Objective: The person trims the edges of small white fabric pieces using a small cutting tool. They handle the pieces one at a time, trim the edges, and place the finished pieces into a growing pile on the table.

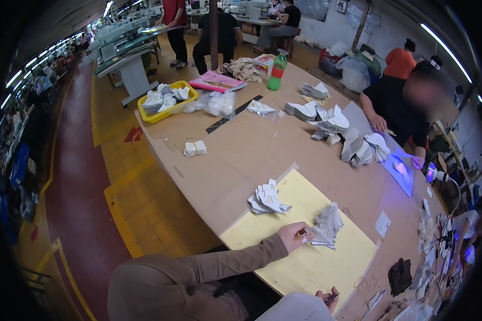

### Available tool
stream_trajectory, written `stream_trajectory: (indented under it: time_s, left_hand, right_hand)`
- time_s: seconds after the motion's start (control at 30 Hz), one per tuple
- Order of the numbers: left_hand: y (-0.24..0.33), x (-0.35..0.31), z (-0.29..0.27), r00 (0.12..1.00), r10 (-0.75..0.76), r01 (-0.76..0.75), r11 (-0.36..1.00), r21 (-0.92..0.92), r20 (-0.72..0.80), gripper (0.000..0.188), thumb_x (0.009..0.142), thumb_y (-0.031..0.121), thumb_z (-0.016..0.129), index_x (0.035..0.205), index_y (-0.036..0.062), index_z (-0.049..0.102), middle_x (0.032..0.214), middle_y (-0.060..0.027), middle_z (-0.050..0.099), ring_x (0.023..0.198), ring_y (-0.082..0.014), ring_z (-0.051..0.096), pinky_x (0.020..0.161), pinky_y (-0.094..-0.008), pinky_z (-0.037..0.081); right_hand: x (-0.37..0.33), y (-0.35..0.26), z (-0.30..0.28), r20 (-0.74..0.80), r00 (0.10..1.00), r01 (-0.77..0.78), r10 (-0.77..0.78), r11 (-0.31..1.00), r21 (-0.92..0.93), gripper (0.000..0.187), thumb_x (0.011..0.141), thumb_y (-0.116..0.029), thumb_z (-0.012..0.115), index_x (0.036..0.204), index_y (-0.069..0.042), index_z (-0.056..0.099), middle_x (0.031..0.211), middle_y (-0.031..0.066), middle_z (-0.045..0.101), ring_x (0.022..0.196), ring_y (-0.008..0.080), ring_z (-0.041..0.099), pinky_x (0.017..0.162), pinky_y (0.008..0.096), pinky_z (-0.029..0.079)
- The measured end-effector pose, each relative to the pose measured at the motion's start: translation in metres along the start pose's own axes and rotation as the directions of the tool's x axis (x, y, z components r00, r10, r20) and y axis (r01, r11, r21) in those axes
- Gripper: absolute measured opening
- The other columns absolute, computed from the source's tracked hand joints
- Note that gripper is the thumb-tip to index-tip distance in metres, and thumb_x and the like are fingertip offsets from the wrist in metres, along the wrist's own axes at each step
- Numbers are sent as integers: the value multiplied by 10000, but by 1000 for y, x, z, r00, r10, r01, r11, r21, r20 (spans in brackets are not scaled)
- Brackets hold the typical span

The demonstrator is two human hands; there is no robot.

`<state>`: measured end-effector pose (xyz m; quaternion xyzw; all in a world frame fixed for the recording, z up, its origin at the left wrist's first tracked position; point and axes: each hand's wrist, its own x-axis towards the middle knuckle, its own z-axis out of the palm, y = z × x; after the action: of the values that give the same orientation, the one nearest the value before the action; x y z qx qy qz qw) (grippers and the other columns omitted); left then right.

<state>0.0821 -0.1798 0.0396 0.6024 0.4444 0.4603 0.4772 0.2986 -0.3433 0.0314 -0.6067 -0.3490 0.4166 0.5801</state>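
Observation:
My left hand (293,237), in a brown sleeve, reaches across a yellow sheet (297,267). Its fingers are closed at the near left edge of a fanned stack of grey cut pieces (328,223), which look like fabric. Low in the picture, my right hand (328,300) is closed around a thin dark pen-like tool (332,297); its exact kind cannot be made out. A second fanned stack of white and grey pieces (268,198) lies on the sheet's far left part, beyond my left hand.
Across the brown table (235,155), a person (396,101) works beside a lit purple lamp (432,172). Several piles of pieces (332,120) lie near them. A green bottle (277,70) and a yellow basket (168,109) stand farther back. Dark cloth (400,275) lies at right.

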Motion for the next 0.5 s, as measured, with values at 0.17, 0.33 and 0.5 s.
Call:
stream_trajectory:
  time_s: [0.17, 0.33, 0.5]
  left_hand:
    - [-1, -7, -8, 988, -134, 139, 988, -66, 70, 231, 913, 230, 698, 931, 12, 624, 722, 2, 581, 685, -59, 508, 648, -242, 456]
    - [-9, -9, -6, 988, -126, 132, 989, -64, 93, 186, 918, 181, 694, 943, 8, 631, 796, 7, 609, 750, -57, 531, 697, -234, 461]
    - [-11, -7, -6, 991, -119, 125, 982, -139, 56, 264, 911, 228, 696, 938, -28, 634, 768, -33, 645, 705, -76, 558, 674, -236, 470]
  right_hand:
    - [-3, -63, 41, 190, 888, 143, -418, 646, 750, 406, 1036, -391, 384, 1361, -166, 479, 935, 98, 634, 753, 165, 548, 707, 303, 438]
    - [-23, -167, 73, 297, 723, 17, -624, 446, 895, 339, 1042, -379, 326, 1354, -269, 402, 1052, 84, 637, 953, 181, 539, 872, 341, 384]
    - [-51, -234, 87, 414, 620, -103, -666, 454, 885, 304, 1045, -351, 266, 1344, -398, 298, 1205, 59, 635, 1213, 197, 521, 1086, 386, 309]
